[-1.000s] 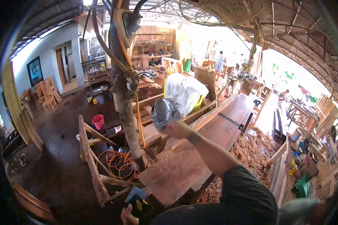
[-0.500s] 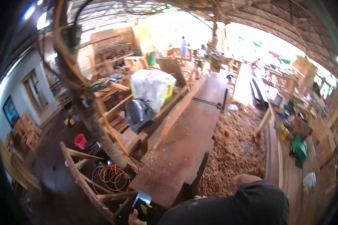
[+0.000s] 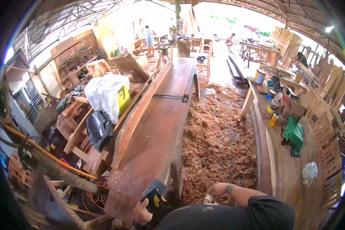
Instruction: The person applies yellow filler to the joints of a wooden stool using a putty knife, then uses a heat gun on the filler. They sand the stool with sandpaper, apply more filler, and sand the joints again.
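Observation:
My left hand (image 3: 143, 211) is at the bottom, beside a black and yellow handled tool (image 3: 157, 197) with a flat grey blade. Its fingers are partly hidden against the tool, so the grip is hard to make out. The blade lies over the near end of a long reddish-brown wooden slab (image 3: 142, 165). My right hand (image 3: 217, 189) hangs low in front of my body, above the wood shavings; its fingers are blurred and small. A dark band is round that wrist.
Wood shavings (image 3: 218, 134) cover the floor right of the slab. A long workbench (image 3: 291, 165) at the right bears cans, a green cloth (image 3: 294, 133) and a clear plastic bag (image 3: 309, 172). Left are a black bag (image 3: 99, 130) and an orange cord. Two people are far back.
The view has swung to the right. My right hand and forearm have come into view at the bottom, and more of my left hand and the bladed tool shows.

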`<action>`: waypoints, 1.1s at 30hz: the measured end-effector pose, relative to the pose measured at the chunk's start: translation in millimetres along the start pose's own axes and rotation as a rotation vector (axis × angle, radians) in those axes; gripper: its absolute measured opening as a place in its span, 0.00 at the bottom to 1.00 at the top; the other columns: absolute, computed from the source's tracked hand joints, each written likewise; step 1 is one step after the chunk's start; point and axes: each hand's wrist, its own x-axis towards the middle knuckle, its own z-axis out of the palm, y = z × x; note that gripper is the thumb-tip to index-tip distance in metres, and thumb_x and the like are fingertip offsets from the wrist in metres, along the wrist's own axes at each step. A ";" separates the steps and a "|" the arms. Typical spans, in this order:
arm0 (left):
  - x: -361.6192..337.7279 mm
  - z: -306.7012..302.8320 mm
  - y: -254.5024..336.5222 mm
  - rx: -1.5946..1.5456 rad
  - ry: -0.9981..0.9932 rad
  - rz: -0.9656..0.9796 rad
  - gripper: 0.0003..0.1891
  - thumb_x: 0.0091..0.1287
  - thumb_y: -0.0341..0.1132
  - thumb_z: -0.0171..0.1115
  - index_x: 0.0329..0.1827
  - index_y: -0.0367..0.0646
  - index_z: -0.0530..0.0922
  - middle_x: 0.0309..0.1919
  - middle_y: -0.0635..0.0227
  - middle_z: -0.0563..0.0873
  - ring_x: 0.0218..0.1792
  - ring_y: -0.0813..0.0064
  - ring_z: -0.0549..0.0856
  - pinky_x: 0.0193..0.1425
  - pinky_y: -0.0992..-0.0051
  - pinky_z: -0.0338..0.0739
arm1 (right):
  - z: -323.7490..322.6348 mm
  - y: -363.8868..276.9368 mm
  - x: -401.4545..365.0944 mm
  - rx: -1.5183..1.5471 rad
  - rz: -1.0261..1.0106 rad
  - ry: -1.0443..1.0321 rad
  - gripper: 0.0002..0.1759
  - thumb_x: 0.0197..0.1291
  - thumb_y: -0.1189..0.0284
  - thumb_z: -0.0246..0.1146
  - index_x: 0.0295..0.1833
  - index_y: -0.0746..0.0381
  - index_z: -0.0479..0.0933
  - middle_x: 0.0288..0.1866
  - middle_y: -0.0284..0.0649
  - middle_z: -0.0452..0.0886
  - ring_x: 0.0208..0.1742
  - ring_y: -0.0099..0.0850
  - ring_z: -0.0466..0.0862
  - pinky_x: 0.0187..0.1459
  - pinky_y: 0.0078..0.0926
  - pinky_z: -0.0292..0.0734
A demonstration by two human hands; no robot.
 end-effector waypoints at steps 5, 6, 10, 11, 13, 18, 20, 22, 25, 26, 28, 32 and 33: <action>112.9 142.4 -14.8 -0.286 -0.158 -0.171 0.19 0.77 0.39 0.60 0.61 0.33 0.80 0.54 0.64 0.88 0.54 0.70 0.86 0.64 0.66 0.78 | -32.2 138.7 -51.7 -0.151 0.272 -0.190 0.17 0.63 0.62 0.66 0.52 0.59 0.88 0.49 0.50 0.89 0.52 0.50 0.87 0.52 0.52 0.81; 134.0 159.9 -17.6 -0.264 -0.195 -0.174 0.18 0.78 0.39 0.60 0.61 0.33 0.80 0.55 0.64 0.88 0.53 0.71 0.86 0.63 0.67 0.79 | -51.3 156.0 -56.4 -0.219 0.194 -0.230 0.19 0.61 0.61 0.68 0.54 0.59 0.87 0.49 0.47 0.90 0.54 0.49 0.87 0.52 0.49 0.82; 212.4 250.0 -20.3 -0.307 -0.317 -0.219 0.16 0.81 0.36 0.57 0.61 0.32 0.81 0.55 0.64 0.88 0.53 0.73 0.87 0.61 0.70 0.82 | -132.4 182.3 -69.2 0.051 0.177 -0.086 0.15 0.64 0.59 0.65 0.41 0.60 0.82 0.36 0.46 0.86 0.40 0.46 0.85 0.43 0.50 0.78; 229.5 268.3 -22.0 -0.291 -0.324 -0.265 0.16 0.81 0.37 0.57 0.61 0.32 0.81 0.55 0.63 0.89 0.53 0.72 0.87 0.61 0.69 0.82 | -130.8 205.3 -53.5 0.004 0.019 0.048 0.15 0.65 0.58 0.65 0.39 0.61 0.80 0.34 0.45 0.84 0.38 0.44 0.84 0.42 0.49 0.77; 262.4 295.2 -25.3 -0.251 -0.320 -0.357 0.17 0.81 0.37 0.57 0.61 0.32 0.81 0.55 0.63 0.89 0.53 0.71 0.88 0.61 0.67 0.83 | -156.9 215.5 -43.8 0.313 -0.111 0.193 0.17 0.68 0.56 0.65 0.44 0.60 0.81 0.36 0.44 0.84 0.40 0.41 0.84 0.44 0.44 0.77; 351.1 343.5 -31.7 0.975 -0.616 0.188 0.20 0.80 0.37 0.58 0.68 0.33 0.74 0.58 0.59 0.86 0.56 0.66 0.87 0.66 0.58 0.81 | -222.4 258.0 -12.6 0.542 -0.136 0.178 0.19 0.72 0.55 0.65 0.53 0.60 0.83 0.43 0.44 0.85 0.45 0.39 0.85 0.50 0.39 0.78; 415.3 350.0 -85.3 0.449 -0.540 -0.092 0.16 0.81 0.36 0.58 0.65 0.35 0.79 0.56 0.58 0.87 0.54 0.67 0.87 0.62 0.67 0.80 | -234.0 317.5 9.4 0.596 -0.115 0.115 0.19 0.72 0.55 0.66 0.55 0.59 0.83 0.47 0.44 0.87 0.49 0.39 0.85 0.51 0.36 0.79; 465.1 394.4 -73.5 -0.213 -0.412 -0.565 0.16 0.81 0.35 0.57 0.65 0.37 0.81 0.57 0.58 0.87 0.55 0.66 0.87 0.64 0.70 0.78 | -233.0 417.5 45.8 0.171 -0.299 0.192 0.18 0.72 0.56 0.65 0.54 0.59 0.84 0.47 0.44 0.87 0.50 0.38 0.86 0.51 0.37 0.80; 562.1 418.8 -114.8 -0.029 -0.475 -0.395 0.18 0.82 0.36 0.56 0.67 0.33 0.78 0.59 0.59 0.87 0.57 0.67 0.87 0.67 0.68 0.78 | -222.4 541.9 42.4 -0.582 -0.209 0.197 0.19 0.70 0.54 0.66 0.51 0.60 0.85 0.47 0.46 0.88 0.50 0.38 0.87 0.50 0.39 0.81; 589.3 443.4 -98.3 -0.038 -0.497 -0.415 0.19 0.81 0.37 0.56 0.67 0.32 0.77 0.59 0.59 0.87 0.58 0.67 0.87 0.68 0.67 0.78 | -262.5 530.6 15.3 -0.212 0.061 0.073 0.21 0.69 0.53 0.67 0.51 0.60 0.85 0.47 0.46 0.88 0.50 0.39 0.87 0.50 0.39 0.82; 635.8 500.9 -46.1 -0.096 -0.530 -0.498 0.21 0.81 0.39 0.56 0.67 0.31 0.76 0.60 0.59 0.87 0.59 0.68 0.86 0.69 0.65 0.78 | -374.8 472.3 -55.6 0.603 0.686 0.180 0.24 0.66 0.51 0.70 0.51 0.61 0.86 0.47 0.46 0.89 0.50 0.41 0.88 0.51 0.40 0.82; 740.2 554.6 -40.0 -0.013 -0.596 -0.397 0.21 0.81 0.40 0.56 0.66 0.32 0.77 0.59 0.60 0.87 0.57 0.68 0.88 0.67 0.65 0.80 | -378.2 559.9 -57.5 0.509 0.643 0.261 0.29 0.60 0.44 0.70 0.53 0.59 0.88 0.47 0.46 0.91 0.48 0.41 0.90 0.52 0.41 0.83; 765.5 567.8 -37.9 0.072 -0.628 -0.303 0.21 0.81 0.40 0.56 0.66 0.31 0.77 0.59 0.60 0.87 0.57 0.68 0.88 0.67 0.66 0.81 | -387.3 573.8 -56.5 0.589 0.646 0.293 0.30 0.60 0.44 0.71 0.53 0.59 0.88 0.47 0.46 0.91 0.48 0.41 0.90 0.52 0.41 0.83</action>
